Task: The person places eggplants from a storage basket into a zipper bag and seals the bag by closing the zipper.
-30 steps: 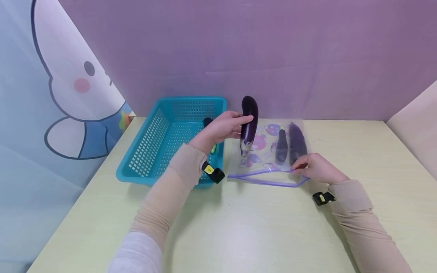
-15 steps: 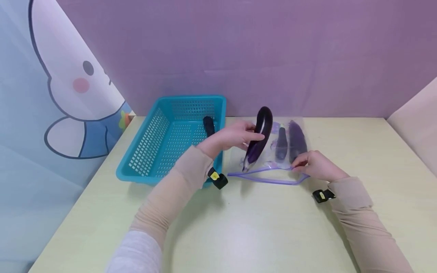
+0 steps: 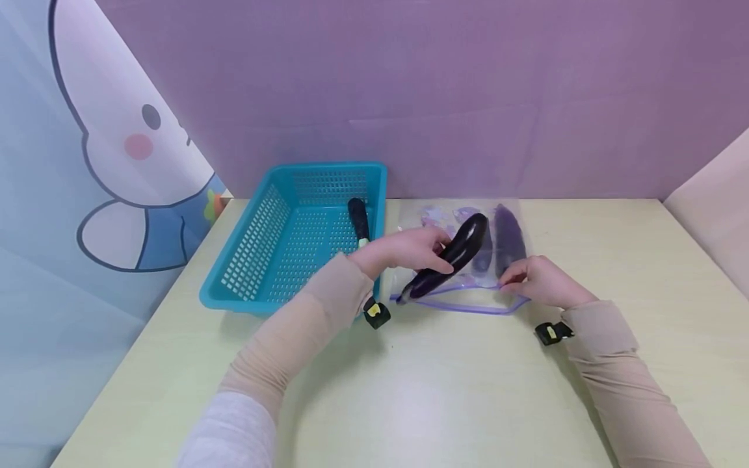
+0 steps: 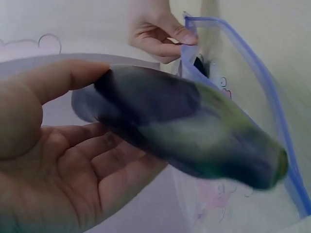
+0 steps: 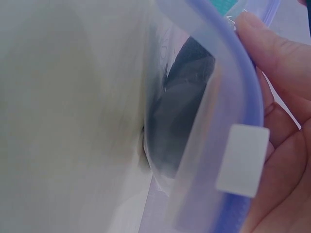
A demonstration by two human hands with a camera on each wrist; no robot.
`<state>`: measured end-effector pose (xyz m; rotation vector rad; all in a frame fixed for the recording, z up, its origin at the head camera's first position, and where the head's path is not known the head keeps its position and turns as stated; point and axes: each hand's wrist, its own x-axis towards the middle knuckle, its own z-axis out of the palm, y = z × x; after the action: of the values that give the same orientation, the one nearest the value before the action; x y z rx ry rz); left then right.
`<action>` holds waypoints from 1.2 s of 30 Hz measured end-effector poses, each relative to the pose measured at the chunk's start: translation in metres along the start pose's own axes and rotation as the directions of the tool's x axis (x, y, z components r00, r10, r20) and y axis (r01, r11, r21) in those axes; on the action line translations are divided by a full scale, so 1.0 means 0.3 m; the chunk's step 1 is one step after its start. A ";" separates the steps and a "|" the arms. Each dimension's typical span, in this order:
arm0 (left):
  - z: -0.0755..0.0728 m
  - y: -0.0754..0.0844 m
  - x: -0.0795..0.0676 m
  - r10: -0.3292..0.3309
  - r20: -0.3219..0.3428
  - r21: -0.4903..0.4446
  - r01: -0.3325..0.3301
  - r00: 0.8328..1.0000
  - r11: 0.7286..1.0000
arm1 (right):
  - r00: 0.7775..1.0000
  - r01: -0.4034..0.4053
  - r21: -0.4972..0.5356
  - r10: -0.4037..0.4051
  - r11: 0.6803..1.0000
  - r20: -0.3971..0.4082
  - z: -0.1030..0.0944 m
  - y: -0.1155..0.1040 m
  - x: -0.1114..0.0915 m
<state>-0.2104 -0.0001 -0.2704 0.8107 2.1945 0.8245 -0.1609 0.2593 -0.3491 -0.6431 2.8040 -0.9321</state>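
My left hand (image 3: 417, 250) grips a glossy dark purple eggplant (image 3: 465, 246) by its middle, thumb on one side and fingers on the other. The eggplant slants over a clear zip bag (image 3: 488, 311), its stem end near the bag's parted purple zip edge. In the left wrist view, that stem end (image 4: 269, 165) overlaps the opening. My right hand (image 3: 537, 282) pinches the upper zip edge near the bag's right corner. Inside the bag lie a large eggplant (image 3: 509, 237) and a slimmer eggplant (image 3: 483, 260), the slimmer one partly hidden by the held eggplant.
A blue-green perforated basket (image 3: 219, 299) stands left of the bag. In it lies a slim dark eggplant (image 3: 358, 218) with a pale green end, partly behind my left wrist. A purple backdrop (image 3: 374, 97) rises at the table's (image 3: 433, 396) far edge.
The left hand has carried the eggplant rightward and down toward the bag's opening, tilting it from near upright to a slant. The right hand has stayed on the bag's edge.
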 end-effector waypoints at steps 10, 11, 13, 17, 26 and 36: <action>0.085 0.038 -0.024 0.016 0.029 0.539 -0.029 0.999 0.842 | 1.000 -0.007 0.002 0.007 1.000 0.001 -0.002 -0.006 0.006; 0.096 0.040 -0.028 0.018 0.030 0.569 -0.032 0.999 0.822 | 1.000 -0.013 0.007 0.013 1.000 0.003 -0.002 -0.007 0.006; 0.113 0.040 -0.035 0.025 0.025 0.597 -0.035 0.999 0.801 | 1.000 -0.019 0.009 0.019 1.000 0.006 -0.001 -0.008 0.005; 0.137 0.036 -0.045 0.033 0.010 0.618 -0.032 0.999 0.786 | 1.000 -0.023 0.010 0.023 1.000 0.016 0.000 -0.009 0.004; 0.174 0.024 -0.070 0.052 -0.013 0.612 -0.033 0.999 0.790 | 0.999 -0.037 0.006 0.037 0.999 0.016 -0.004 -0.013 0.004; 0.228 0.016 -0.087 -0.002 -0.058 0.729 0.044 0.998 0.683 | 0.999 -0.039 0.003 0.039 0.999 0.017 -0.001 -0.007 0.007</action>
<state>-0.1429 0.0063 -0.2982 1.1276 2.5900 -0.1156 -0.1621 0.2571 -0.3478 -0.5913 2.7892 -0.9203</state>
